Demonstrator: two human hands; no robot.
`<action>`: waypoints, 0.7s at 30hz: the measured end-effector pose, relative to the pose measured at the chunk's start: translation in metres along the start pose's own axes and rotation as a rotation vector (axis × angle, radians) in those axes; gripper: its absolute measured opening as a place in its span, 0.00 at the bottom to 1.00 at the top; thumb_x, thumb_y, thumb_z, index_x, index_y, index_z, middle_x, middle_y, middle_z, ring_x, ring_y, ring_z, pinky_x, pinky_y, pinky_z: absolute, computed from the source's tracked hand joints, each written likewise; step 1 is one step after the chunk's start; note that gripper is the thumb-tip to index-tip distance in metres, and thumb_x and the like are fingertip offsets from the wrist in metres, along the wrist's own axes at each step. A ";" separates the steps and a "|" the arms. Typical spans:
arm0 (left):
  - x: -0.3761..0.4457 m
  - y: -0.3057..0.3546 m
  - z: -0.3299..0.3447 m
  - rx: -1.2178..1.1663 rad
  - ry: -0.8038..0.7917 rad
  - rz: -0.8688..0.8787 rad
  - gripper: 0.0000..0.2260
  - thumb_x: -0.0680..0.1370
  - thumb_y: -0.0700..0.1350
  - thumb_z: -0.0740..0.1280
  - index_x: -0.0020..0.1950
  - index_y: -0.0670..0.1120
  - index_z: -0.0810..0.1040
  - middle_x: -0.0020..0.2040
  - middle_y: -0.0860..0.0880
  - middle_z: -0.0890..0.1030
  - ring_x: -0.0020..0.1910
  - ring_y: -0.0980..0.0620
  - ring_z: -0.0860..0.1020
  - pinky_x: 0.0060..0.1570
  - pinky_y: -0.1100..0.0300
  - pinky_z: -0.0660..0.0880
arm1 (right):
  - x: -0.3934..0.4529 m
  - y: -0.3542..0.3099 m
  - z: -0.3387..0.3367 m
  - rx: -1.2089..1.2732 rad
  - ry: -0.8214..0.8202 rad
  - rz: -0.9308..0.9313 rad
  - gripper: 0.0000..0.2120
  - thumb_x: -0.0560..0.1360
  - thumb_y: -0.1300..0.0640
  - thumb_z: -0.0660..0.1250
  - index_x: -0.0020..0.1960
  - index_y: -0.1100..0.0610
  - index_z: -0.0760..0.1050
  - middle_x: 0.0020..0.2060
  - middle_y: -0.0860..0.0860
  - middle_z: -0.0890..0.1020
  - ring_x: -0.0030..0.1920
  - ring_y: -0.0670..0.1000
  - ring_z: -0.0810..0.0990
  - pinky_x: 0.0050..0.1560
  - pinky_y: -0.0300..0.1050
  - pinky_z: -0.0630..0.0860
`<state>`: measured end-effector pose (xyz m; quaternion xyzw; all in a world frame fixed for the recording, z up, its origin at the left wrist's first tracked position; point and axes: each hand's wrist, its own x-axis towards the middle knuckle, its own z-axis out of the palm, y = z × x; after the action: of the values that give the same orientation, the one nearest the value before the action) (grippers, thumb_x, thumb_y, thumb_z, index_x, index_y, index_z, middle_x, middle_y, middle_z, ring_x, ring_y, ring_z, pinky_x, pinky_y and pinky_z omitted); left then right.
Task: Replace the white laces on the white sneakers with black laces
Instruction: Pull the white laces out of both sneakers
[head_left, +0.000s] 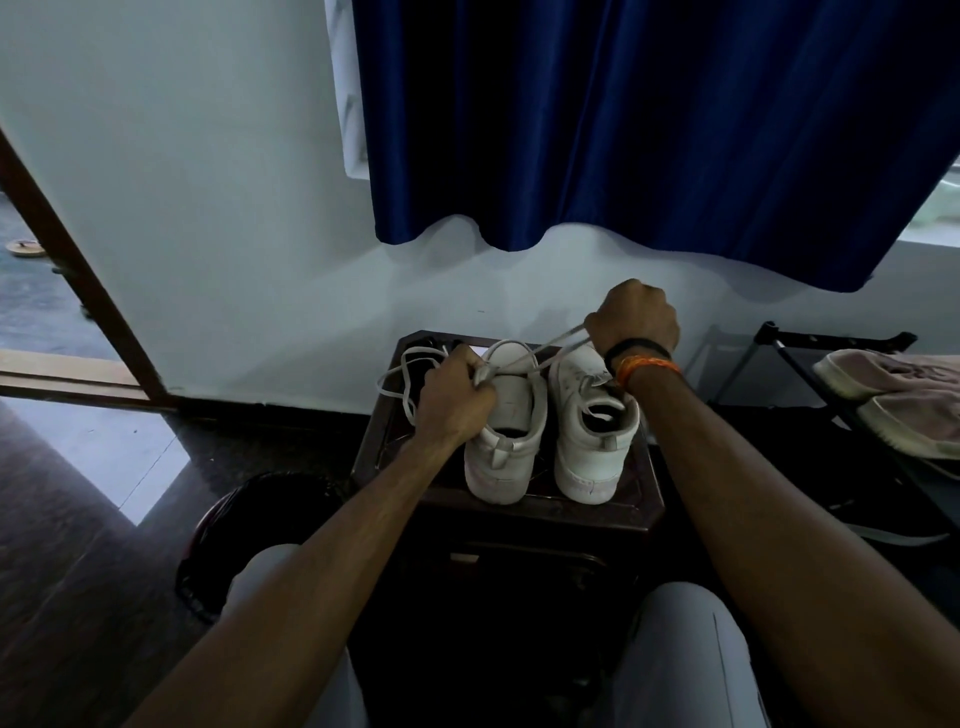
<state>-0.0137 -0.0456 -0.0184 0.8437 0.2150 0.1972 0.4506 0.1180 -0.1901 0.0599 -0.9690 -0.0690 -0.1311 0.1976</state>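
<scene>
Grey-trousered knees (270, 577) nearest, two white sneakers (506, 441) heels-first on a dark stool (597, 512), left hand (454, 400) gripping the left shoe's tongue and white lace (550, 345), right hand (634, 317) fisted, holding that lace taut, black laces (428, 344) behind.

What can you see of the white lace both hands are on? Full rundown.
The white lace is a flat, cloth-looking cord. The right hand grips one end, raised above the toes; from there a taut doubled stretch runs down-left to the left hand, which grips it above the left sneaker. Slack loops hang left of that hand over the dark table. Whether it is still threaded through any eyelets cannot be told.
</scene>
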 end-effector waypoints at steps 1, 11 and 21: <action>0.000 0.001 0.001 -0.003 0.006 0.000 0.05 0.74 0.38 0.65 0.49 0.45 0.76 0.34 0.52 0.76 0.31 0.57 0.72 0.25 0.66 0.61 | -0.001 0.001 -0.001 -0.018 -0.006 -0.025 0.08 0.74 0.60 0.68 0.50 0.63 0.79 0.51 0.59 0.81 0.50 0.63 0.81 0.44 0.49 0.73; 0.001 -0.002 0.003 -0.029 0.011 0.002 0.03 0.77 0.42 0.68 0.48 0.43 0.75 0.34 0.51 0.75 0.32 0.53 0.72 0.27 0.63 0.60 | -0.028 -0.035 0.045 -0.090 -0.505 -0.407 0.18 0.70 0.46 0.75 0.57 0.52 0.82 0.58 0.56 0.81 0.58 0.58 0.79 0.61 0.53 0.77; 0.000 -0.005 0.005 -0.065 0.013 -0.031 0.03 0.76 0.40 0.65 0.49 0.45 0.75 0.36 0.50 0.77 0.33 0.52 0.74 0.30 0.59 0.63 | -0.008 -0.007 0.017 0.027 -0.104 -0.053 0.11 0.74 0.58 0.70 0.51 0.65 0.78 0.51 0.62 0.81 0.51 0.64 0.81 0.46 0.51 0.77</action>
<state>-0.0117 -0.0462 -0.0251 0.8240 0.2245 0.2028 0.4791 0.1132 -0.1779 0.0454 -0.9696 -0.1064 -0.0848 0.2033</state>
